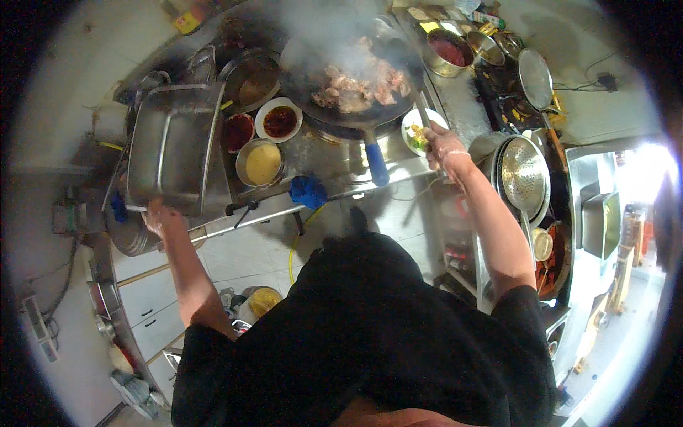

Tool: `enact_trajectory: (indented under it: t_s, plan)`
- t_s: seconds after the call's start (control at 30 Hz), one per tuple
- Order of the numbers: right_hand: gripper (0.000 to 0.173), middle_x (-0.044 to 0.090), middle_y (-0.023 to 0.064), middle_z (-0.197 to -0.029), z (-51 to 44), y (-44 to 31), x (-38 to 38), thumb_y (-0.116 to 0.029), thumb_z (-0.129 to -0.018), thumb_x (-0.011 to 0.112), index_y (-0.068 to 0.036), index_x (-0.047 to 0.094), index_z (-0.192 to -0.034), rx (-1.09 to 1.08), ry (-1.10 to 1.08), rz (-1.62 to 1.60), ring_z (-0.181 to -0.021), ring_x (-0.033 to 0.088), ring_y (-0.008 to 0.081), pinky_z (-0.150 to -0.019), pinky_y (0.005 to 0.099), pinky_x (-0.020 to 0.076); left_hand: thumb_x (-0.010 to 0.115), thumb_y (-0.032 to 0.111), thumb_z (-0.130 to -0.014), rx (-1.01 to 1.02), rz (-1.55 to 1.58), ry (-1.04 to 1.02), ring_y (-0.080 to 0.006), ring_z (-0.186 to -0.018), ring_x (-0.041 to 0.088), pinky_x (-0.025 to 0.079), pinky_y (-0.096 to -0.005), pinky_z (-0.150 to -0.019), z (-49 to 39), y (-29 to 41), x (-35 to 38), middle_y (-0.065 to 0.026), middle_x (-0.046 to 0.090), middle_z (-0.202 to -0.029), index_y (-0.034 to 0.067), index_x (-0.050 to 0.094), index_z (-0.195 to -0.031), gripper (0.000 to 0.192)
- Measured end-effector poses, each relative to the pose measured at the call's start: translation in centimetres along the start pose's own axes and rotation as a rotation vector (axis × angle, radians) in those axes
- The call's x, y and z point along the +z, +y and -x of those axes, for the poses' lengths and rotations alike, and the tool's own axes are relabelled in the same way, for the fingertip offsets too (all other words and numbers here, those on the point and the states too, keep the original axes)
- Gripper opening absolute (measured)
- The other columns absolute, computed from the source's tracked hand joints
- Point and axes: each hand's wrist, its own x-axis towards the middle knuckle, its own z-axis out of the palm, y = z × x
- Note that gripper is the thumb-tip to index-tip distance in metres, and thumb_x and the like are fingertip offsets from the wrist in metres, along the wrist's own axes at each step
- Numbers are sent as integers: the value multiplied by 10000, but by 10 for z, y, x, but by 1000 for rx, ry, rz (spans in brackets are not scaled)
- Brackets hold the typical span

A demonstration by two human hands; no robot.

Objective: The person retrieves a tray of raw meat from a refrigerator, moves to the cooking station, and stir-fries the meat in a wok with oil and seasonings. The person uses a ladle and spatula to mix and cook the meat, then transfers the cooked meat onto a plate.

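Observation:
My left hand [160, 218] grips the near edge of a rectangular stainless-steel pan [181, 152], which shows no food inside. At the right, my right hand [447, 147] is closed around the handle of a long metal utensil [422, 109] that reaches up towards a wok; its far end is hard to see in the steam. Pieces of meat [368, 88] lie in the steaming wok [315, 109], whose blue-covered handle [376, 163] points towards me. Just beyond my right hand, a white bowl [411, 115] holds chopped yellow and green food.
Between the pan and wok stand a bowl of dark red sauce [261, 115], a bowl of red paste [238, 133] and a metal bowl of yellow liquid [259, 164]. A blue cloth [308, 192] hangs at the stove's front edge. Strainers [525, 171] rest on pots at the right.

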Motion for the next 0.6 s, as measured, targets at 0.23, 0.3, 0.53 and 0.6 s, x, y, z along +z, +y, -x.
enact_trajectory:
  t_s: [0.23,0.3,0.53,0.6]
  plan:
    - [493,468,-25,-626,52,-49,26,-240,-1014,553,-73,446,-1465,4,-66,164,-436,390,105,-398,281,313,691,164,-823,-1322,1861,207,-306,-1060,622,481,-473,-969,65,-32,77,-107,634,-1196,94,612,-1222,412]
    - [583,454,-37,-642,74,-50,19,-253,-1019,554,-57,352,-1529,27,-54,216,-475,377,84,-437,263,330,684,183,-842,-1421,2003,243,-307,-1068,610,488,-476,-955,81,-39,93,-107,622,-1210,86,600,-1237,416]
    - [577,645,72,-877,94,-23,9,-196,-1015,560,-51,343,-1530,-222,8,763,-727,575,157,-661,309,466,666,295,-932,-1093,2236,103,-271,-1172,540,469,-446,-951,125,-64,119,-103,584,-1270,45,551,-1267,433]
    - [576,680,129,-958,100,-29,7,-172,-1007,561,-46,345,-1527,-355,4,946,-794,624,196,-727,329,483,645,356,-953,-1056,2176,106,-259,-1156,539,473,-421,-933,130,-64,115,-97,578,-1268,34,539,-1279,470]
